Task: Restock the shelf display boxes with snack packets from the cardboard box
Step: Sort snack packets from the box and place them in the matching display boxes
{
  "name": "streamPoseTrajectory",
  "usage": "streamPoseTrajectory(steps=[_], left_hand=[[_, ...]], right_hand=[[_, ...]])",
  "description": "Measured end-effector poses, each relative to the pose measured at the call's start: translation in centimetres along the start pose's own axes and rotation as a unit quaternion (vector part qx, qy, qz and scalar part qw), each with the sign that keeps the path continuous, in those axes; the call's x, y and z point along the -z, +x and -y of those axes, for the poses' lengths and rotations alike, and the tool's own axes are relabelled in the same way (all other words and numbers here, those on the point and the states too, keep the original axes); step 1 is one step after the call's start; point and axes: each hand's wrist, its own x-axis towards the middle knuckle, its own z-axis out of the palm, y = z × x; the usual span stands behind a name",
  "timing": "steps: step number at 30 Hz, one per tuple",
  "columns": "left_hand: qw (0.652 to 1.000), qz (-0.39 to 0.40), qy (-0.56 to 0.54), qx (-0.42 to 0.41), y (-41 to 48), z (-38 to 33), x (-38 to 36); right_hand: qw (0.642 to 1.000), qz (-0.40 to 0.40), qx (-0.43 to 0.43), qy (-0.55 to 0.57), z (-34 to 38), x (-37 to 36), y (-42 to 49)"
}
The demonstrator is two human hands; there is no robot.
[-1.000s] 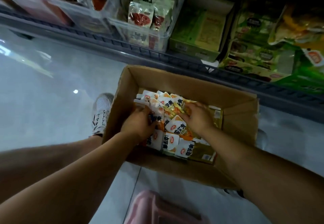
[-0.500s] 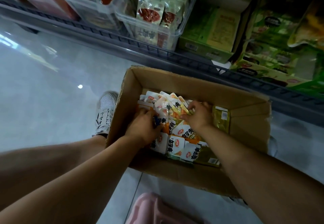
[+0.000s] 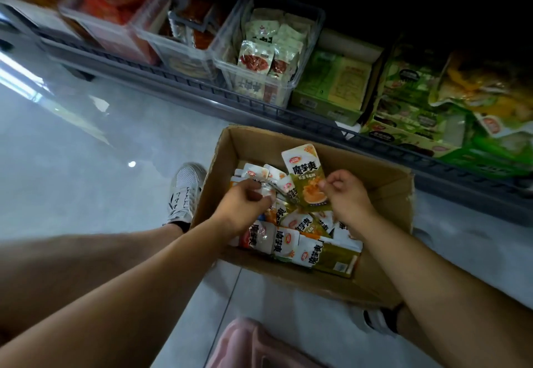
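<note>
- Right hand (image 3: 347, 197): fingers curled, thumb and fingertips pinching the lower right edge of the raised packet (image 3: 305, 171), a white-and-green sachet held upright above the pile with its printed face to the camera.
- Left hand (image 3: 242, 206): fingers curled over a blurred packet (image 3: 266, 193), white and lying at the top of the pile; how many packets it holds cannot be told.
- Snack packets (image 3: 288, 242): a loose, overlapping heap of white, orange and green sachets that fills the left part of the cardboard box (image 3: 386, 194).
- Cardboard box: open-topped, standing on the pale floor (image 3: 86, 151) just in front of the shelf rail (image 3: 202, 90).
- White shoe (image 3: 186, 191): on the floor, touching the box's left wall.
- Clear bin (image 3: 227, 47): on the shelf, holding upright packets with red pictures.
- Green display box (image 3: 328, 88): just to the right of the bin.
</note>
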Motion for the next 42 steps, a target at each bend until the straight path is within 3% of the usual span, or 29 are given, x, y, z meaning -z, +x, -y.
streamPoseTrajectory(steps=[3, 7, 9, 11, 13, 17, 25, 27, 29, 33, 38, 40, 42], left_hand=[[0.997, 0.027, -0.077, 0.012, -1.6, -1.3, -0.2], [0.964, 0.095, -0.247, -0.005, -3.5, -2.8, -0.5], [0.957, 0.087, -0.276, -0.033, -4.6, -3.6, 0.2], [0.958, 0.049, -0.277, -0.056, -5.4, -3.7, 1.6], [0.961, -0.004, -0.266, -0.07, -6.0, -3.0, 3.4], [0.948, -0.095, -0.297, -0.06, -6.0, -0.5, 6.3], [0.927, -0.101, -0.361, -0.005, -5.0, 2.0, 6.2], [0.925, -0.1, -0.366, 0.002, -4.7, 2.1, 6.2], [0.928, -0.103, -0.359, 0.002, -4.5, 1.8, 6.1], [0.934, -0.099, -0.344, 0.006, -4.7, 0.4, 5.4], [0.941, -0.048, -0.334, -0.016, -5.9, -1.3, 3.8], [0.936, -0.022, -0.349, -0.029, -6.5, -1.6, 3.1], [0.933, -0.004, -0.358, -0.043, -7.0, -1.6, 2.6]], right_hand=[[0.998, -0.002, -0.002, 0.061, 1.9, 0.7, -2.1], [0.964, 0.145, -0.052, 0.218, 3.9, 0.2, -4.7], [0.961, 0.167, -0.046, 0.215, 4.1, -0.1, -4.9], [0.982, 0.125, -0.024, 0.141, 3.7, -0.4, -4.2], [0.997, 0.074, 0.01, -0.01, 2.4, -0.9, -3.0], [0.979, 0.069, 0.052, -0.187, -0.7, -3.4, -0.2], [0.967, 0.066, 0.063, -0.238, -2.9, -7.7, 4.2], [0.976, 0.057, 0.038, -0.205, -2.6, -7.4, 4.5], [0.994, 0.042, -0.013, -0.101, -1.6, -6.7, 4.1], [0.997, 0.061, -0.043, 0.027, 1.8, -4.2, 1.1], [0.954, 0.119, -0.059, 0.268, 6.4, -2.4, -4.0], [0.943, 0.165, -0.043, 0.285, 7.4, -2.2, -5.6], [0.967, 0.179, 0.004, 0.182, 8.0, -2.6, -6.9]])
